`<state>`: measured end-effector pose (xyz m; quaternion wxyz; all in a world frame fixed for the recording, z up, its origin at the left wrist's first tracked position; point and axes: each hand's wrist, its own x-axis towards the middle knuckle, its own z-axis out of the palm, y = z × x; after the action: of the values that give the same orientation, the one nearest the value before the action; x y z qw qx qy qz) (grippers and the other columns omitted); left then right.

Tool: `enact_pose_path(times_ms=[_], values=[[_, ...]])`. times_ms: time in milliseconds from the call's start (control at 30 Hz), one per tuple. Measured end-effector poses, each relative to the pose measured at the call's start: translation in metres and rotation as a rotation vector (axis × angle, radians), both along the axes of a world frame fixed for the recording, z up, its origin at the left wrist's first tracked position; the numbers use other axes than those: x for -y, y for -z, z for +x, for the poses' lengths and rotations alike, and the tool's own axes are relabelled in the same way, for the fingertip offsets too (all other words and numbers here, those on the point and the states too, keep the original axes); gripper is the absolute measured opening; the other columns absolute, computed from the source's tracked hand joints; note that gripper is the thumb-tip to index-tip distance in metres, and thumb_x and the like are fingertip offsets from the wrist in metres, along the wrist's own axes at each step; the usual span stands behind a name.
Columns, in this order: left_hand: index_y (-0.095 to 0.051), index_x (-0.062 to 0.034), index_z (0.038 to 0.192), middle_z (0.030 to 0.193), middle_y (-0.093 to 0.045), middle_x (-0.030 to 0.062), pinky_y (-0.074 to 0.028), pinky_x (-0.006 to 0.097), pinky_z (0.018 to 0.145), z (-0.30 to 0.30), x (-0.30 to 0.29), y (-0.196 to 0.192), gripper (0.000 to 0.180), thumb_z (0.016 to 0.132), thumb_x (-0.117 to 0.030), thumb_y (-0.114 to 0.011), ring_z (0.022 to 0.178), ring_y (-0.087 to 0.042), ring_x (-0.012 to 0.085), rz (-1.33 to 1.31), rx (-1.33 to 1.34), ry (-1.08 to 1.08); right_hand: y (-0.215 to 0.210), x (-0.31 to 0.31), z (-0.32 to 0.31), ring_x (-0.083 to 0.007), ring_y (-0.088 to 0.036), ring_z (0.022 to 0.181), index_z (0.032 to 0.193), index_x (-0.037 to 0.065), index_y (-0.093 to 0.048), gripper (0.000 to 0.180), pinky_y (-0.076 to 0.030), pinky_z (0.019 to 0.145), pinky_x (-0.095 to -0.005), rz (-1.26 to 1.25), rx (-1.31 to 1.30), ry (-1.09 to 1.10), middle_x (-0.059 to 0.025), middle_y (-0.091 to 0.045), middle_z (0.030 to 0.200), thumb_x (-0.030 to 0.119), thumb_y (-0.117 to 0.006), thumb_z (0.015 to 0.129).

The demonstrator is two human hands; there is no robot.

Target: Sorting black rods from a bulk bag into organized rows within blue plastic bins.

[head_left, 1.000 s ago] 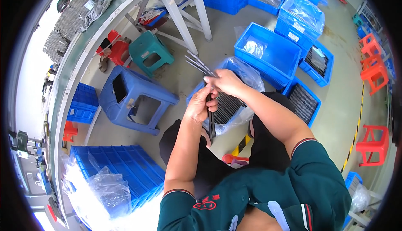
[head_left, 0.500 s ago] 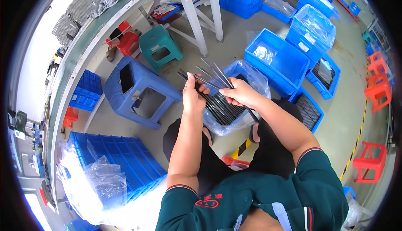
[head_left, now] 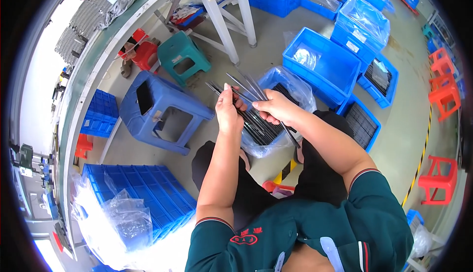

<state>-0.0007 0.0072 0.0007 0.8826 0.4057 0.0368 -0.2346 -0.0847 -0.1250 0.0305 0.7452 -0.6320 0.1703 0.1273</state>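
Observation:
My left hand (head_left: 228, 111) is closed around a bunch of thin dark rods (head_left: 214, 89), whose ends stick out past the thumb. In my right hand (head_left: 277, 107) are several more slim rods (head_left: 251, 85), fanned apart at their far ends and jutting below the hand towards my knee. The two hands are close together, and some rods cross between them. Beneath them stands a blue bin lined with clear plastic (head_left: 306, 90), between my feet. Many dark rods (head_left: 260, 135) lie side by side in it. My hands hide part of them.
An open blue bin (head_left: 322, 67) stands beyond on the right, near trays of dark parts (head_left: 362, 124). On the left are a blue stool (head_left: 172, 104) with a black phone (head_left: 144, 97), a green stool (head_left: 183, 55), stacked blue crates (head_left: 143, 193) and a workbench (head_left: 88, 82).
The rods in my right hand have shifted slightly, their far ends sitting closer to my left hand. Both hands keep their hold. The whole view has moved a little.

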Motion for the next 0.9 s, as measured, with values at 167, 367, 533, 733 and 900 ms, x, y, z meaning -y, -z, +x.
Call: enact_pose_path(times_ms=[167,367,533,733,900], values=[[-0.055,-0.0052,0.079,0.058,-0.048,0.0002,-0.034,0.024,0.043,-0.015,0.011,0.003,0.026,0.093,-0.027,-0.049,0.047,-0.043,0.0094,0.185,0.179,0.14,0.004,0.0,0.009,-0.0081,-0.036,0.037,0.075,0.002,-0.053,0.022,-0.029,0.033,-0.0242,0.343,0.012,0.062,-0.0024,-0.047,0.057,0.02,-0.056,0.088],[-0.05,-0.0079,0.073,0.052,-0.037,-0.0039,-0.029,0.022,0.039,-0.017,0.017,0.003,0.029,0.092,-0.029,-0.052,0.042,-0.033,0.0067,0.074,0.099,0.085,0.006,0.002,0.015,-0.0183,-0.059,0.05,0.082,-0.001,-0.052,0.027,-0.049,0.042,-0.027,-0.062,0.073,0.144,-0.0099,-0.06,0.067,0.025,-0.054,0.089],[-0.052,-0.0069,0.075,0.058,-0.042,-0.0032,-0.028,0.021,0.04,-0.014,0.01,-0.002,0.028,0.092,-0.029,-0.053,0.045,-0.033,0.0061,0.138,0.073,0.206,-0.001,0.025,0.02,-0.0066,-0.039,0.041,0.088,0.004,-0.052,0.022,-0.028,0.036,-0.0212,0.047,0.094,0.164,0.0017,-0.045,0.056,0.025,-0.06,0.087],[-0.055,-0.0058,0.08,0.061,-0.044,-0.0023,-0.028,0.021,0.042,-0.034,0.014,0.002,0.031,0.091,-0.035,-0.052,0.049,-0.034,0.0061,0.139,0.0,0.547,0.008,0.029,0.023,-0.0058,-0.037,0.038,0.082,0.003,-0.056,0.024,-0.025,0.035,-0.0202,0.065,0.152,0.196,0.0032,-0.045,0.053,0.024,-0.067,0.081],[-0.056,-0.0045,0.078,0.064,-0.041,-0.0033,-0.025,0.02,0.044,-0.045,0.004,0.0,0.028,0.089,-0.031,-0.057,0.049,-0.031,0.0058,0.118,-0.045,0.903,0.008,0.084,0.042,-0.0067,-0.031,0.036,0.073,0.009,-0.05,0.028,-0.024,0.033,-0.0236,0.058,0.189,0.652,0.0052,-0.036,0.048,0.03,-0.068,0.079]])
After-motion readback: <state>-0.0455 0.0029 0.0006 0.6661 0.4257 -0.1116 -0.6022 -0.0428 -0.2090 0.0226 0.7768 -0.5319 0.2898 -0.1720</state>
